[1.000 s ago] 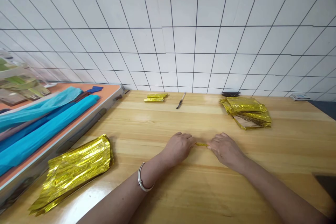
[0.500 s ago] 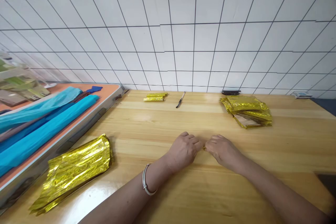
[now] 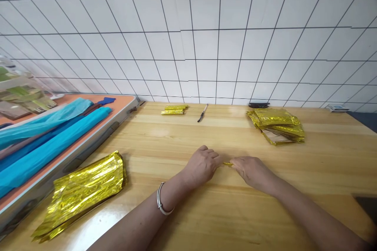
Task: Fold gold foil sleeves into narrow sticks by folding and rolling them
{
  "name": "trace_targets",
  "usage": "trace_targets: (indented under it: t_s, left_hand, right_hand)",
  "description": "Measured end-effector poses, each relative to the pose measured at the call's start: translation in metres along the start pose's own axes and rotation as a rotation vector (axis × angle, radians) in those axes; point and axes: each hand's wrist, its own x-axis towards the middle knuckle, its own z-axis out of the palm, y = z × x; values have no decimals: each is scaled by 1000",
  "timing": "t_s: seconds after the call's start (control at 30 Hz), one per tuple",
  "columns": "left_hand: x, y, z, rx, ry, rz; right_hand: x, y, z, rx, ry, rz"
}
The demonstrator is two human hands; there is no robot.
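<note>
Between my two hands, just above or on the wooden table, a thin strip of gold foil paper shows. My left hand, with a silver bangle at the wrist, is closed on its left end. Its right end is in the closed fingers of my right hand. Most of the strip is hidden by the fingers. Beyond my right hand lies a fanned stack of gold foil sheets with brown backs. A larger crinkled gold foil stack rests left of my left arm.
Two small gold foil rolls and a pen lie near the tiled wall. A black object sits behind the fanned stack. Blue fabric lies on the raised orange-topped surface at the left.
My hands have moved slightly apart, the left one a little leftward. More of the gold strip shows between them. The stacks, rolls and pen lie as before.
</note>
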Motion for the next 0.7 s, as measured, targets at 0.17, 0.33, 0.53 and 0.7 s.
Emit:
trace_targets:
  t_s: [0.17, 0.33, 0.53, 0.7]
  left_hand:
    - [-1, -5, 2, -25, 15, 0]
    - [-2, -8, 6, -42, 23, -20]
    - [-4, -18, 11, -90, 35, -79]
    - [-6, -24, 6, -181, 26, -131]
  right_hand:
    - [-2, 2, 0, -7, -12, 31]
    - [-1, 4, 3, 76, 10, 33]
    - [-3, 8, 5, 202, -4, 22]
    - [-4, 10, 2, 219, -13, 115]
